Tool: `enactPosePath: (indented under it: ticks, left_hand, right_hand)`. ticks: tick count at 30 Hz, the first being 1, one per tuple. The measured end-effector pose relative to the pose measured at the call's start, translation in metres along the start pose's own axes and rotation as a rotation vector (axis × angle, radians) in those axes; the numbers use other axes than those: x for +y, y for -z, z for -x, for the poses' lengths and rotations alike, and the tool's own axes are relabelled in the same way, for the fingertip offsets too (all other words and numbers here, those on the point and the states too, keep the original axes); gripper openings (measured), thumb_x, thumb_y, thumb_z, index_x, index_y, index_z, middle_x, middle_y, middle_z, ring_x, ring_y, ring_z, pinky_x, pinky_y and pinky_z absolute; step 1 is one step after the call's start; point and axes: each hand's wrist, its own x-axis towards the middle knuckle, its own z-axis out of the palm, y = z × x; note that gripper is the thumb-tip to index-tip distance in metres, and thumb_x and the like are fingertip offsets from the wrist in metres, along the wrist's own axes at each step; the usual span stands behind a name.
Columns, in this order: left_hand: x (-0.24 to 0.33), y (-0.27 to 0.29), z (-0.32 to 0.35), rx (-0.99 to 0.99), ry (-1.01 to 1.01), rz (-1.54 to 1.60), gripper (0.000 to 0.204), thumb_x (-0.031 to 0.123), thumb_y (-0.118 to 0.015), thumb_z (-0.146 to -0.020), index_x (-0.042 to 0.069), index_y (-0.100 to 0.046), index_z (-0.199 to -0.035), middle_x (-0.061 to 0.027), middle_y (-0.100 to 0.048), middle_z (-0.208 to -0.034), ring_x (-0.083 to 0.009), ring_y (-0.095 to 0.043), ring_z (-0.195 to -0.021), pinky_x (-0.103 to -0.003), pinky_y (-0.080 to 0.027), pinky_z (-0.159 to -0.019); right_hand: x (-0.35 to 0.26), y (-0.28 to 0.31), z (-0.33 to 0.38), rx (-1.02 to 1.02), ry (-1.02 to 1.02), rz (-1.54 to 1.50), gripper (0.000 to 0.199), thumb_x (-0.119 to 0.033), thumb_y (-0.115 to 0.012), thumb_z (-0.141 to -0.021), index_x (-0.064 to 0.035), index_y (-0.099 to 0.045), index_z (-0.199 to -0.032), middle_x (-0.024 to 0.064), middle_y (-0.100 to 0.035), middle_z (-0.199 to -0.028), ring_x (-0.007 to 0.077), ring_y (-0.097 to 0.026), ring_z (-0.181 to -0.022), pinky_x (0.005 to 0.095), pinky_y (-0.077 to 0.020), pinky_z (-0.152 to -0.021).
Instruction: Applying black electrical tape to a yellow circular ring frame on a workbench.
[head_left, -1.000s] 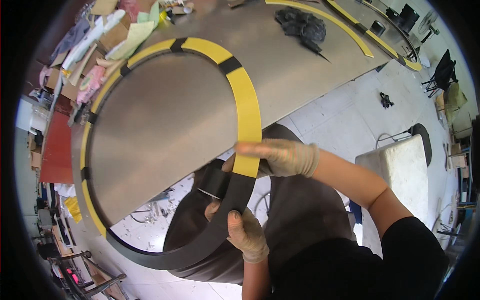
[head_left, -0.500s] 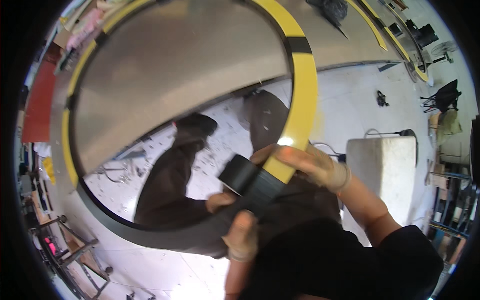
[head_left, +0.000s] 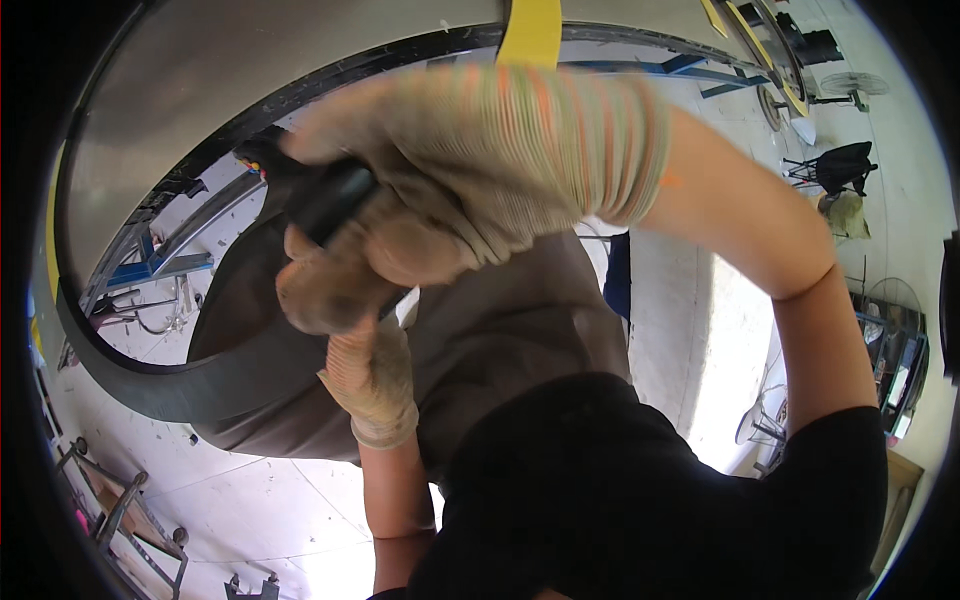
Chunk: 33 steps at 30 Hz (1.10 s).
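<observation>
Holding on tight, both gloved hands are bunched together very close under the camera. The right hand (head_left: 500, 160), in a worn knit work glove, has its fingers curled shut over a dark part of the big black and yellow hoop-shaped strip (head_left: 170, 375). The left hand (head_left: 345, 285), in the same kind of glove, sits just below the right hand and touches it. Its fingers are bent round the same dark part, but the view is blurry, so how tight they grip is hard to tell.

The hoop-shaped strip starts at the hands, curves down and to the left of them, and swings up again along the left edge of the view. A yellow piece of the strip (head_left: 530, 30) shows just above the right hand. Inside the hoop, above and left of the hands, is a wide grey flat tabletop (head_left: 250, 70). Blue metal table legs (head_left: 150, 270) stand left of the hands. Below the hands are the person's grey-brown trousers and black shirt, over a pale floor (head_left: 270, 500).
</observation>
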Motion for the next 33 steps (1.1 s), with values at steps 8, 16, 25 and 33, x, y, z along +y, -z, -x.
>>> enactPosePath:
  ticks: [8,16,25,33]
  left_hand:
    - [-0.015,-0.004,-0.019,-0.205,-0.251,0.066,0.04,0.03,-0.061,-0.098,0.013,-0.056,-0.134,-0.0294,-0.034,-0.161,-0.0433,-0.033,-0.15,-0.055,-0.019,-0.126]
    - [-0.001,-0.004,-0.007,-0.105,-0.022,0.164,0.043,0.033,-0.068,-0.092,0.014,-0.059,-0.129,-0.0247,-0.042,-0.156,-0.0359,-0.044,-0.143,-0.049,-0.028,-0.123]
    - [-0.002,-0.014,0.003,-0.006,0.091,0.428,0.05,0.026,-0.067,-0.093,0.008,-0.05,-0.136,-0.0177,-0.05,-0.147,-0.0304,-0.051,-0.134,-0.043,-0.036,-0.118]
    - [-0.001,-0.014,-0.008,-0.009,-0.012,0.237,0.047,0.023,-0.068,-0.092,0.008,-0.052,-0.134,-0.0254,-0.045,-0.153,-0.0385,-0.048,-0.14,-0.054,-0.033,-0.119]
  right_hand:
    - [0.05,-0.031,0.059,0.409,-0.557,0.19,0.05,-0.046,-0.076,-0.092,0.003,-0.067,-0.096,0.0083,-0.07,-0.065,0.0132,-0.067,-0.053,0.0231,-0.0506,-0.048]
    - [0.155,0.108,-0.024,0.084,0.544,0.247,0.04,-0.016,-0.071,-0.095,0.0031,-0.062,-0.129,0.0117,-0.069,-0.121,0.0185,-0.068,-0.102,0.0319,-0.0568,-0.088]
    - [0.024,0.036,0.081,0.093,0.017,0.07,0.06,-0.038,-0.061,-0.102,0.0104,-0.053,-0.136,0.0207,-0.074,-0.097,0.0248,-0.075,-0.07,0.0304,-0.0594,-0.058]
    - [0.011,0.015,0.018,0.049,0.463,0.415,0.059,-0.037,-0.067,-0.097,0.0048,-0.054,-0.137,0.0154,-0.075,-0.104,0.0186,-0.073,-0.07,0.0286,-0.0578,-0.059]
